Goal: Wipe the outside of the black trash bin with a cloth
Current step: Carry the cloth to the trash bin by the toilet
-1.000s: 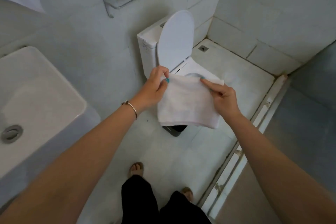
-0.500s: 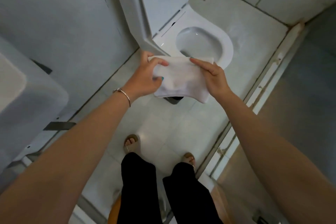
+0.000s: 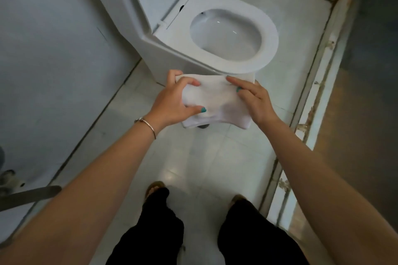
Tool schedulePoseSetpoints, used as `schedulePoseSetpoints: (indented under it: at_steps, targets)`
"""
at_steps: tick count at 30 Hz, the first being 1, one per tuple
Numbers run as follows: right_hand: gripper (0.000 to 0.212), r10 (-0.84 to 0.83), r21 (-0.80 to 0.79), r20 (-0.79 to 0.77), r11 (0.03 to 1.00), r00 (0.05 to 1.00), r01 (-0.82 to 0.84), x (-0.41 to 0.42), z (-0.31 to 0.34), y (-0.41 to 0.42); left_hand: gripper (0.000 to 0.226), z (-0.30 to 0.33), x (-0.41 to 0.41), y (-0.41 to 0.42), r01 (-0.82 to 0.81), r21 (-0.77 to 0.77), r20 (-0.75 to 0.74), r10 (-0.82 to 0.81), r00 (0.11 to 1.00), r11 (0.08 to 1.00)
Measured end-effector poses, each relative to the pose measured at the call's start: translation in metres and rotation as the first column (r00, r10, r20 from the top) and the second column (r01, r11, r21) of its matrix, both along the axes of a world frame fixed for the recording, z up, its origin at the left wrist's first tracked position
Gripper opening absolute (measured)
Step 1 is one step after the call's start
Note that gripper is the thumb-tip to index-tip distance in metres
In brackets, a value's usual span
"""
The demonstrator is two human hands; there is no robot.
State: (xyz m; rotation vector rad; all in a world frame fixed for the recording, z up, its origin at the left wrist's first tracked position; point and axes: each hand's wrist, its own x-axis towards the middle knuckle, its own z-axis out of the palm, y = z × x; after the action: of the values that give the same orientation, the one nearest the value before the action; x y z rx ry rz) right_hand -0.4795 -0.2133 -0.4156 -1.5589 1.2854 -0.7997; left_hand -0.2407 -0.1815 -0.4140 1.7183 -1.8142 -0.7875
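Since a moment ago the view has tipped further down and the toilet bowl now fills the upper frame. A white cloth [image 3: 217, 101] is held in front of the toilet [image 3: 267, 34] over the tiled floor [image 3: 193, 168]. The left hand [image 3: 174, 101] grips the cloth's left side, fingers curled round it. The right hand [image 3: 254, 101] pinches its right side. Only a dark sliver of the black trash bin [image 3: 203, 126] shows beneath the cloth. A bracelet [image 3: 148, 125] circles the left wrist.

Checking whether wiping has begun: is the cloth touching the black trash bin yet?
Cannot tell: the white cloth, held by the left hand and right hand, hides nearly all of the black trash bin, so contact isn't visible.
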Motion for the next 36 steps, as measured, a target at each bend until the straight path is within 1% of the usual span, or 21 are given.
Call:
schedulePoseSetpoints:
  at_steps: [2,5,8,12,14,18,21,26,29,33,36]
  targets:
    - [0.034,-0.041,0.008,-0.016,0.999,0.999,0.041,-0.001,-0.026,-0.001,0.06,-0.027,-0.003,-0.006,0.001,-0.033,0.001,-0.001,1.0,0.999]
    - [0.033,-0.083,-0.027,-0.029,0.996,0.996,0.083,-0.004,-0.068,-0.005,0.05,-0.068,-0.005,-0.015,0.033,-0.103,0.005,-0.033,0.999,0.994]
    - [0.032,-0.103,-0.062,-0.017,0.993,0.995,0.102,-0.006,-0.103,-0.008,0.045,-0.1,-0.006,-0.024,0.057,-0.151,-0.001,-0.058,0.998,0.987]
    - [0.031,-0.098,-0.122,-0.015,0.988,0.995,0.095,-0.014,-0.142,-0.01,0.05,-0.131,-0.006,-0.036,0.122,-0.176,-0.028,-0.129,0.991,0.977]
    - [0.03,-0.074,-0.136,-0.008,0.988,0.997,0.072,-0.019,-0.151,-0.012,0.052,-0.14,-0.005,-0.041,0.147,-0.174,-0.082,-0.163,0.983,0.974]
    - [0.032,-0.047,-0.195,-0.038,0.98,0.998,0.039,-0.022,-0.147,-0.003,0.053,-0.147,-0.009,-0.035,0.127,-0.178,-0.25,-0.17,0.953,0.976]
    - [0.033,-0.072,-0.232,-0.081,0.971,0.994,0.052,-0.03,-0.144,0.016,0.053,-0.146,-0.016,-0.02,0.137,-0.176,-0.311,-0.187,0.932,0.975]
    - [0.034,-0.069,-0.21,-0.114,0.977,0.991,0.044,-0.04,-0.128,0.043,0.055,-0.127,-0.022,0.007,0.201,-0.124,-0.299,-0.23,0.926,0.972]
    - [0.033,-0.09,-0.24,-0.124,0.969,0.988,0.058,-0.041,-0.113,0.056,0.056,-0.109,-0.027,0.021,0.204,-0.12,-0.293,-0.231,0.928,0.972]
    - [0.037,-0.138,-0.281,-0.107,0.954,0.985,0.103,-0.053,-0.101,0.08,0.058,-0.085,-0.046,0.039,0.209,-0.119,-0.264,-0.234,0.936,0.971]
    - [0.043,-0.148,-0.272,-0.13,0.956,0.98,0.109,-0.059,-0.095,0.088,0.061,-0.076,-0.057,0.045,0.191,-0.107,-0.252,-0.213,0.944,0.976]
